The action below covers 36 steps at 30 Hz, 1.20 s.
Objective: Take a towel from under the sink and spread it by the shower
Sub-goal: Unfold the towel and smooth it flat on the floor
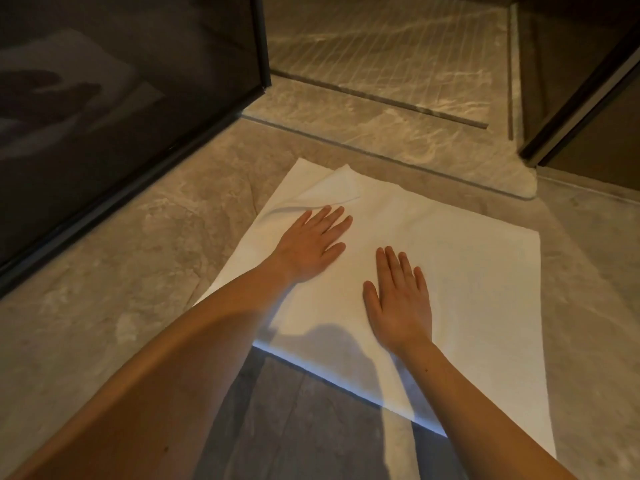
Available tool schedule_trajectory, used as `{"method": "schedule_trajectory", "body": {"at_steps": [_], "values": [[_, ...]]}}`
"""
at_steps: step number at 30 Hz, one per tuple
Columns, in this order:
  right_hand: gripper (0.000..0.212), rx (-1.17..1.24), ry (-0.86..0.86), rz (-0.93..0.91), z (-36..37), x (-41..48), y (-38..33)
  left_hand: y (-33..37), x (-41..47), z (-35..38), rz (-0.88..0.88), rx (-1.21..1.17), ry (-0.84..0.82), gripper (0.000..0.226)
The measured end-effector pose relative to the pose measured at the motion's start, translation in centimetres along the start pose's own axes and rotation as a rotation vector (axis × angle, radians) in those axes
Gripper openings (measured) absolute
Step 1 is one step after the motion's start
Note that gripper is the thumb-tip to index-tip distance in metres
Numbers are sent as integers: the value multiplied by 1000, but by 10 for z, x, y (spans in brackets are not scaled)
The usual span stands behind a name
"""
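Both bare forearms reach in from the bottom edge, and the left hand (313, 244) and right hand (398, 299) lie palm-down with fingers straight and slightly spread, pressing flat on the white towel (467, 271) and gripping nothing. That towel is spread on the stone floor (131, 258) just short of the shower sill (381, 133), with its far left corner doubled over in a loose fold beside the left fingertips. Dark glass panels (121, 98) stand on either side of the shower opening.
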State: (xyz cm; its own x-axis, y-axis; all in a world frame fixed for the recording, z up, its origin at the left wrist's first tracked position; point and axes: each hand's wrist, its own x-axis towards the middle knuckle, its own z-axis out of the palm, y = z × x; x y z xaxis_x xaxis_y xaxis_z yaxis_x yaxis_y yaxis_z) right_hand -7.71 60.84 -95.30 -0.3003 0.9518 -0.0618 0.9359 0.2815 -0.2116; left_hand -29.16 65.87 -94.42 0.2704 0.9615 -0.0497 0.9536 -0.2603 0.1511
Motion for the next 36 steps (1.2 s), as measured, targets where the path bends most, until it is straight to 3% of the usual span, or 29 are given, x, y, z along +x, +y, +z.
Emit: {"method": "schedule_trajectory", "body": {"at_steps": [8,15,18,22,28,36], "values": [[62,10,-1,0,-1,0,-1,-6,6,6,-64,-62,1,57],[62,-4,-4,-3,-1,0,-1,7,15,5,21,31,32,55],[62,11,6,-4,0,0,0,-8,28,-3,-84,60,2,54],[63,4,16,-9,2,-1,1,-32,35,-13,-368,8,-14,55],[63,1,6,4,1,-1,0,-3,21,6,-32,-68,45,55],[63,-4,-23,-34,-4,-1,0,-20,6,5,-165,-72,28,58]]}}
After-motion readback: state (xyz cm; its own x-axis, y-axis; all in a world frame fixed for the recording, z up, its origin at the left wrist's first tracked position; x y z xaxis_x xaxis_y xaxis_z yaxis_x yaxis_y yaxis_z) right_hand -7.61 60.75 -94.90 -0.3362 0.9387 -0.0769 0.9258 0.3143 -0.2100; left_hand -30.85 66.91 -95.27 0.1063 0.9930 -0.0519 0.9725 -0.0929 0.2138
